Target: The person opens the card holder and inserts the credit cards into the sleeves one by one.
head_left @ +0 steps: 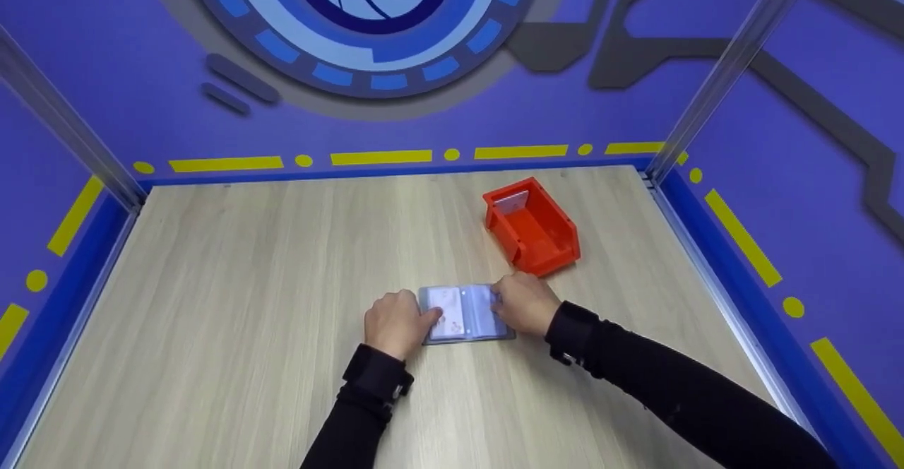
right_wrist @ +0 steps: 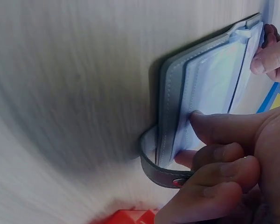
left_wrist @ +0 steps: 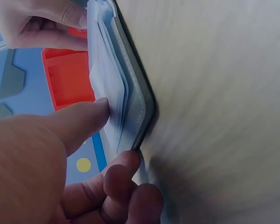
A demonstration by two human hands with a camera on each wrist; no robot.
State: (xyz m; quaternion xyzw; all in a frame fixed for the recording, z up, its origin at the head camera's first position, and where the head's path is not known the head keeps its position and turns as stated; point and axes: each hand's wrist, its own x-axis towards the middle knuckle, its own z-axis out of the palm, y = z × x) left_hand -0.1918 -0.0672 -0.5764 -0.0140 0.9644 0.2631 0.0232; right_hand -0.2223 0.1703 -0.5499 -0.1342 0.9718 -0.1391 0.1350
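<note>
A grey card holder (head_left: pixel 486 317) lies spread open on the table, its clear plastic sleeves facing up. A white card with small printed marks (head_left: pixel 446 324) shows in the left page. My left hand (head_left: pixel 395 322) grips the left side, its thumb (left_wrist: pixel 86 116) pressed on the sleeves and a finger at the cover's edge. At the other side, my right hand (head_left: pixel 526 303) pinches the sleeves by their outer edge, thumb (right_wrist: pixel 224 127) on top. A short strap with a metal snap (right_wrist: pixel 159 176) sticks out past the cover beside the right fingers.
A red plastic bin (head_left: pixel 503 236) stands just beyond my right hand, with a pale label inside its back wall. The wood-grain table (head_left: pixel 282 278) is bordered by blue printed panels (head_left: pixel 395 133) at the back and both sides, with metal posts at the corners.
</note>
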